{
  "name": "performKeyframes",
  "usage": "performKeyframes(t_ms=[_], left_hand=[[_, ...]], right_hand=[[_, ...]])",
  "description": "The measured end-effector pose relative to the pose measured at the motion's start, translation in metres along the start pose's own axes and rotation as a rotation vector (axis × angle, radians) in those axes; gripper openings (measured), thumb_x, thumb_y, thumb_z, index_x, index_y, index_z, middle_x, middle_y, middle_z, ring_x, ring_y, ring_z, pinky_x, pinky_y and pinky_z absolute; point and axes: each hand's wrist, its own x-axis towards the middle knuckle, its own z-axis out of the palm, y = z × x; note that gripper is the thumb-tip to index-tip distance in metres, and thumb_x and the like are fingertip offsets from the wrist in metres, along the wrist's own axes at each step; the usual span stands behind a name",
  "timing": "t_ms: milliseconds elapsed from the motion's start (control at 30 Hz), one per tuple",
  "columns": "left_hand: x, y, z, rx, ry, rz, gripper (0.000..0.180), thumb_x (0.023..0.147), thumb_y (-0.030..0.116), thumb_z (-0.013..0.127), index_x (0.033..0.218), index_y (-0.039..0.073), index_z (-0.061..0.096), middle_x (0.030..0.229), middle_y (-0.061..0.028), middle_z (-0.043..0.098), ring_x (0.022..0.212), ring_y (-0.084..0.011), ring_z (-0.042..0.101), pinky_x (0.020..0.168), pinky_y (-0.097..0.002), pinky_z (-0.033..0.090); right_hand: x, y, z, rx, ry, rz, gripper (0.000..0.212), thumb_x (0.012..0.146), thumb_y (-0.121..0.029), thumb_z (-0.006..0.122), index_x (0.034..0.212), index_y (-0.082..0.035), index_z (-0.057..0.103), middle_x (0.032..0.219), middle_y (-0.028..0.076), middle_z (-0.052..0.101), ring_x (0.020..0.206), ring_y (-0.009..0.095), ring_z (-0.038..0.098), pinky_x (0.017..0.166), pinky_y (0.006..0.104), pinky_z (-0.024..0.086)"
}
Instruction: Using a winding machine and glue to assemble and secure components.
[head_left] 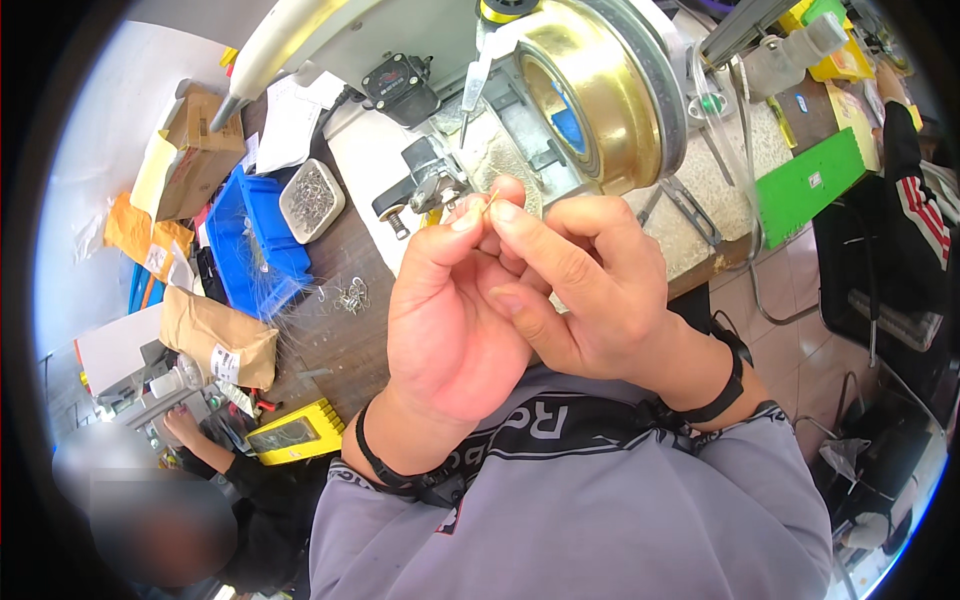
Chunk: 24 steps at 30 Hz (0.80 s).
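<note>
My left hand (455, 330) palm up, fingers curled. My right hand (605, 285) angles in from right, fingertips meeting the left's.

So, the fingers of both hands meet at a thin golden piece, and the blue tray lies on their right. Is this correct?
Not fully: the blue tray lies on their left, as the head view shows. The left hand and right hand do meet at the thin golden piece.

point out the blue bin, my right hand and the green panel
Blue bin (287, 259), head view, on its side wall
Right hand (605, 275), head view, back of the hand
Green panel (792, 198), head view, flat face
</note>
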Motion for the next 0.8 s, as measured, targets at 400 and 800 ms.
performKeyframes(t_ms=[400,800], left_hand=[[0.001,-0.006,0.006,-0.01,-0.009,-0.02,0.022,0.103,0.019,0.057,0.115,0.003,0.067,0.119,-0.0079,0.07,0.109,-0.0209,0.066,0.098,-0.0372,0.053],[0.021,0.006,-0.031,1.759,-0.309,1.292,0.013,0.084,-0.007,0.067,0.093,-0.002,0.061,0.108,-0.0175,0.069,0.096,-0.029,0.068,0.088,-0.0375,0.054]], right_hand=[[0.002,-0.003,-0.01,-0.033,-0.031,0.015,0.045,0.082,-0.018,0.078,0.125,-0.005,0.072,0.094,0.005,0.061,0.062,0.016,0.057,0.05,0.0285,0.047],[0.001,0.024,-0.088,-0.16,-0.037,0.001,0.016,0.082,-0.004,0.079,0.097,-0.005,0.073,0.073,0.007,0.061,0.06,0.025,0.061,0.053,0.0346,0.049]])
